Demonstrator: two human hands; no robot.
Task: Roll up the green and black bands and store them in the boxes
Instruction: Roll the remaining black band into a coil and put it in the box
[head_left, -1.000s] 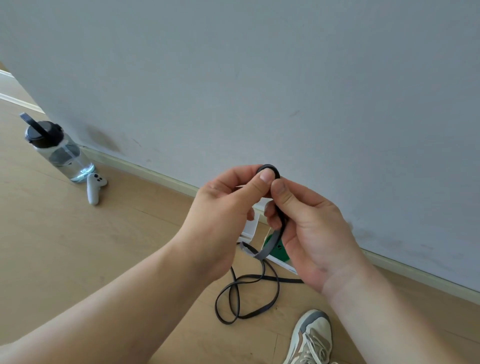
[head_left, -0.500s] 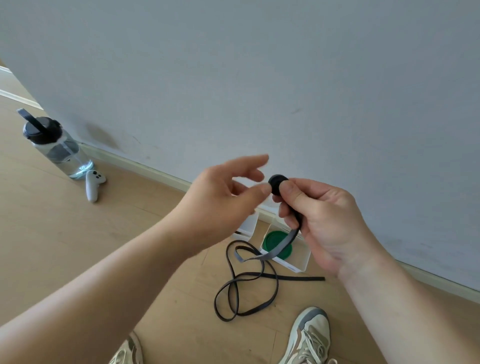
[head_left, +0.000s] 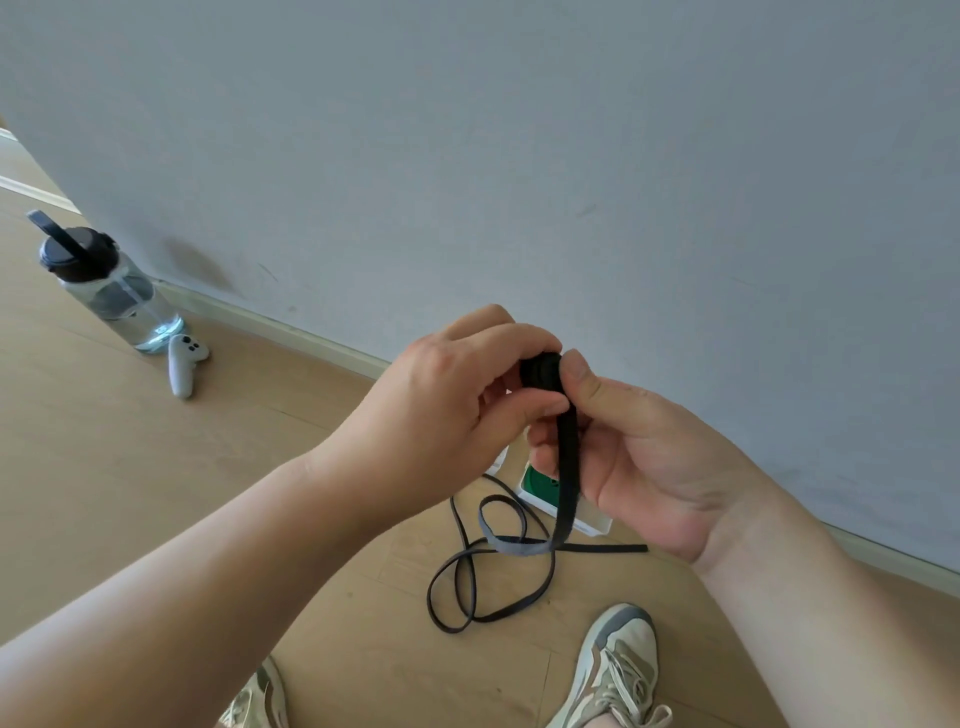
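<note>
I hold the black band (head_left: 543, 375) up in front of me, above the floor, with part of it wound into a small tight roll. My left hand (head_left: 441, 415) pinches the roll from the left, fingers curled over its top and thumb tucked underneath. My right hand (head_left: 649, 457) meets it from the other side, with the thumb pressed against the roll's right edge and the fingers curled behind the strap just below. Both hands are together, clamped on the same roll.

From the roll, the unwound part of the band hangs down across my right palm and twists once. It then reaches the wooden floor (head_left: 130, 493), where it lies in several loose, overlapping loops with one straight end pointing right.

Just behind the hanging strap, close to the baseboard (head_left: 291, 332), a white box (head_left: 589, 527) sits on the floor with the green band (head_left: 537, 482) coiled inside it. A second box (head_left: 498, 460) shows only as a white sliver beside it, mostly hidden by my left hand, and I cannot tell what it holds.

My right shoe (head_left: 618, 670) is near the bottom edge, just below the loops, and my left shoe (head_left: 260, 696) is further left.

Well off to the left, by the grey wall (head_left: 623, 156), a clear water bottle (head_left: 114, 291) with a dark lid stands on the floor. A white controller (head_left: 184, 364) lies just beside its base.
</note>
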